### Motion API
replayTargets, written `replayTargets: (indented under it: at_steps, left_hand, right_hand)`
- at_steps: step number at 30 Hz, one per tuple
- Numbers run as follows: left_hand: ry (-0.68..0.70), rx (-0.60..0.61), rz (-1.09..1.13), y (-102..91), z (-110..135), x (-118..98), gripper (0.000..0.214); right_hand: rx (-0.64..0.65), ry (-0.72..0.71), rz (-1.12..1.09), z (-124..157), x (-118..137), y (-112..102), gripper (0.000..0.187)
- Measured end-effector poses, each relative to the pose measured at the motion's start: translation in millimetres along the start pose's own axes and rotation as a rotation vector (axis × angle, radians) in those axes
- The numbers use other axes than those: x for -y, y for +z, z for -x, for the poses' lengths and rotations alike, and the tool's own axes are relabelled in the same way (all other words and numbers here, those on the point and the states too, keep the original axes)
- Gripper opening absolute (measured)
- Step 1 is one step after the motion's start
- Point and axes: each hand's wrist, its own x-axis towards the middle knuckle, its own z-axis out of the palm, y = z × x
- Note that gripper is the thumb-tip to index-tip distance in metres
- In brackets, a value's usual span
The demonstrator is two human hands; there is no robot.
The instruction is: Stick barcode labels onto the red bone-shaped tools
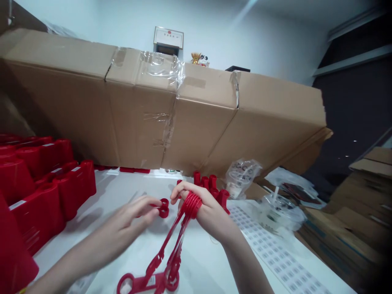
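Observation:
My left hand (128,218) pinches a small red plastic loop (163,208) between its fingertips. My right hand (203,208) is closed around a bundle of ribbed red plastic strips (190,205). Those long strips (167,249) slant down toward me and end at a red plastic piece with round loops (143,282), which lies on the white table (101,192) at the bottom of the view. Several short red plastic parts (211,185) stand just beyond my right hand, partly hidden by it.
Rows of red plastic containers with white labels (50,192) stand at the left. A large taped cardboard box (153,106) lies behind the table. A sheet of printed labels (275,255) and clear plastic bags (277,212) are on the right, beside stacked cardboard (346,208).

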Motion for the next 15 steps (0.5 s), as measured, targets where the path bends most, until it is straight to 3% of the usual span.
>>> replayTargets:
  at_steps: [2, 5, 7, 11, 15]
  left_hand:
    - [0.002, 0.04, 0.18, 4.2, 15.4, -21.1, 0.049]
    - [0.031, -0.015, 0.248, 12.1, 23.5, -32.2, 0.043]
    - [0.064, -0.039, 0.286, 13.0, 19.4, -32.3, 0.038]
    - [0.071, 0.025, 0.332, 7.6, 9.8, -29.6, 0.042]
    - [0.051, -0.067, 0.29, 11.8, 19.4, -19.2, 0.043]
  right_hand:
    - [-0.028, -0.014, 0.024, 0.1, -0.8, 5.4, 0.02]
    - [-0.064, -0.016, 0.046, 0.3, -0.7, 11.3, 0.02]
    - [-0.041, -0.013, 0.028, 0.0, -0.1, 12.7, 0.018]
    - [0.006, 0.003, -0.047, -2.2, -1.0, 11.5, 0.017]
    - [-0.038, 0.014, -0.111, -5.5, -7.8, 13.4, 0.017]
